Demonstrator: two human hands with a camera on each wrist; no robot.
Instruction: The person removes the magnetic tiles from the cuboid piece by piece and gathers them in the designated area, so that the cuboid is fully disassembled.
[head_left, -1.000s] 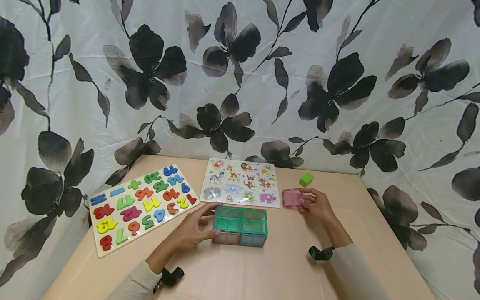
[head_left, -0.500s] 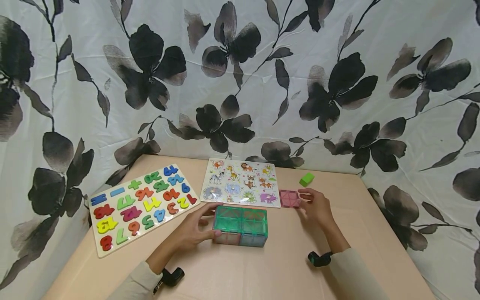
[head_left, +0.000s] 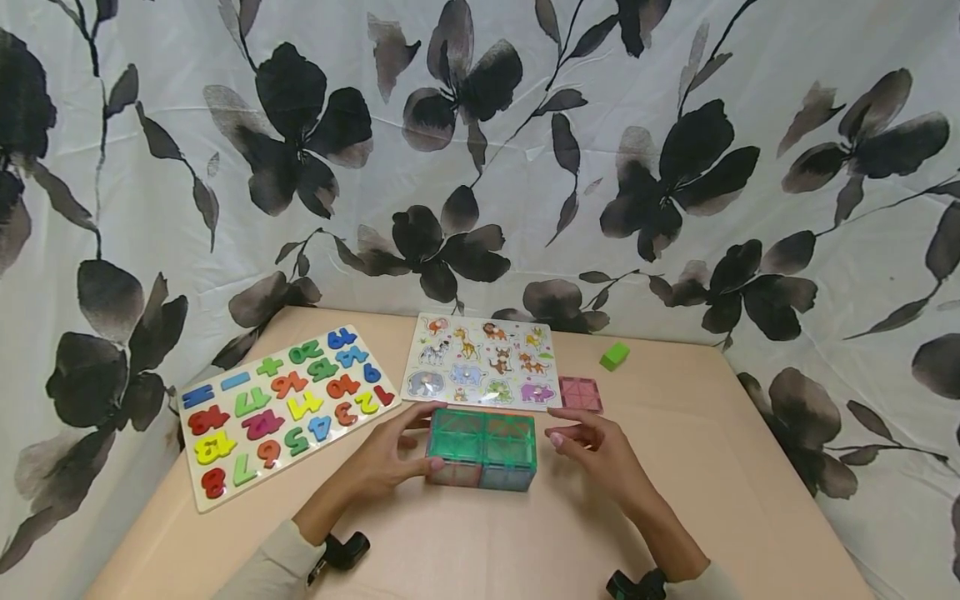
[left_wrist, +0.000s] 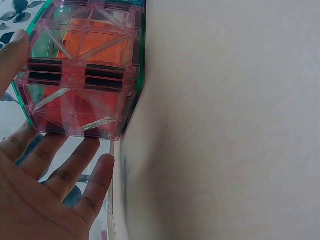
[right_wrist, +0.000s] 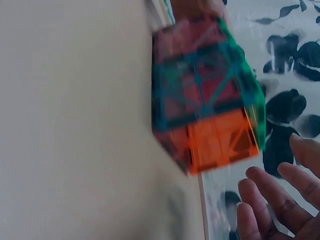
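Observation:
A box of translucent magnetic tiles (head_left: pixel 482 448), green on top with pink and blue sides, stands on the tan table (head_left: pixel 525 542). My left hand (head_left: pixel 408 442) grips its left end, thumb on the near side and fingers behind. In the left wrist view the thumb touches the box (left_wrist: pixel 80 70) and the fingers (left_wrist: pixel 75 170) lie beside it. My right hand (head_left: pixel 592 450) is open and holds nothing, its fingertips a little right of the box's right end. The right wrist view shows the box (right_wrist: pixel 205 120), blurred, with the fingers (right_wrist: pixel 270 205) spread near it. A pink tile (head_left: pixel 581 393) lies flat behind that hand.
An animal peg puzzle (head_left: pixel 483 362) lies just behind the box. A number puzzle board (head_left: pixel 285 408) lies at the left. A small green block (head_left: pixel 613 356) sits at the back right. A flowered cloth (head_left: pixel 480 167) hangs close behind the table.
My right hand let go of the pink tile, which now lies flat by the animal puzzle, and moved left toward the box's right end. My left hand stayed on the box.

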